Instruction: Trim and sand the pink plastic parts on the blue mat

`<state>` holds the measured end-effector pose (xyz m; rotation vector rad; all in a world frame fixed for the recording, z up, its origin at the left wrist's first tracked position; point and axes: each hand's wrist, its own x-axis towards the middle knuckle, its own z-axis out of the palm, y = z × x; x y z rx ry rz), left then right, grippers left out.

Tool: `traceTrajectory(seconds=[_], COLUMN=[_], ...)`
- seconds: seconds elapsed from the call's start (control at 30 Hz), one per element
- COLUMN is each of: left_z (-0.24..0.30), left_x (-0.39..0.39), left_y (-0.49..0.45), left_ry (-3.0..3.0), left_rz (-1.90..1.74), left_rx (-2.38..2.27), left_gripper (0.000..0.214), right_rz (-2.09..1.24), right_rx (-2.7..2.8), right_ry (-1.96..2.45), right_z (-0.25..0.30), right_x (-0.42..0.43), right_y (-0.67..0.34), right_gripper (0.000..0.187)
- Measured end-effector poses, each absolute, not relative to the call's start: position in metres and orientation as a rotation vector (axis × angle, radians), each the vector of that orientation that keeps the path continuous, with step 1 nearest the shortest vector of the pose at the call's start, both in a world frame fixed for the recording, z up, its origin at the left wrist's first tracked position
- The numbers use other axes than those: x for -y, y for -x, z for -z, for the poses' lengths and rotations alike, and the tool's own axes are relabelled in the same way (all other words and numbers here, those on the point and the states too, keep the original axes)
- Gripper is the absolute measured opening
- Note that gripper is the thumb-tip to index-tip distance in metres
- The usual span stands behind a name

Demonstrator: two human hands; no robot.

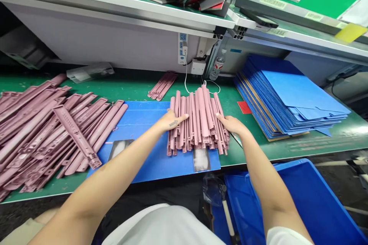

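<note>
A stack of pink plastic strips (204,120) rests on a flat blue sheet (149,166), the strips lying side by side and pointing away from me. My left hand (170,121) grips the stack's left side, its thumb laid over the top and its other fingers mostly hidden. On the opposite side, my right hand (232,124) holds the strips the same way, thumb on top, with the fingers largely out of sight. The stack is clasped between both hands. A grey-white patch (201,160) on the sheet shows just in front of the strips.
Left on the green bench (43,196) is a loose heap of pink strips (54,130); a few more (163,85) lie behind the sheet. Blue folded boards (287,95) are stacked right. A water bottle (217,65) stands behind; a blue bin (312,199) sits below the bench edge.
</note>
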<state>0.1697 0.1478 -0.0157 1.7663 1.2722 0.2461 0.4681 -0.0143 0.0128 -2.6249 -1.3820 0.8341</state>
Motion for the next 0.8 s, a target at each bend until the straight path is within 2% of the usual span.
traceTrajectory(seconds=[0.23,0.37,0.53,0.63,0.73,0.8], left_z=[0.013,0.014,0.021,0.019,0.010,0.005], left_x=[-0.142,-0.139,-0.149,-0.164,-0.193,-0.221], left_y=[-0.215,-0.224,-0.195,-0.179,-0.172,-0.168], left_ry=[-1.880,-1.986,-2.151,-2.234,-2.298,-2.332], left_rz=[-0.124,-0.091,-0.071,-0.114,-0.244,-0.362], left_rx=[-1.242,-1.229,-1.163,-1.156,-1.275,-1.391], left_gripper=[0.047,0.048,0.043,0.039,0.041,0.048], right_rz=[-0.787,-0.674,-0.277,-0.107,-0.163,-0.254], right_rx=[1.278,1.221,1.212,1.445,1.826,1.976], right_ry=[2.677,2.709,2.662,2.335,1.481,1.238], right_z=[-0.009,-0.012,-0.037,-0.074,-0.119,-0.145], right_x=[0.008,0.012,0.024,0.040,0.066,0.080], right_y=[-0.514,-0.525,-0.495,-0.427,-0.342,-0.298], right_gripper=[0.106,0.105,0.085,0.061,0.030,0.028])
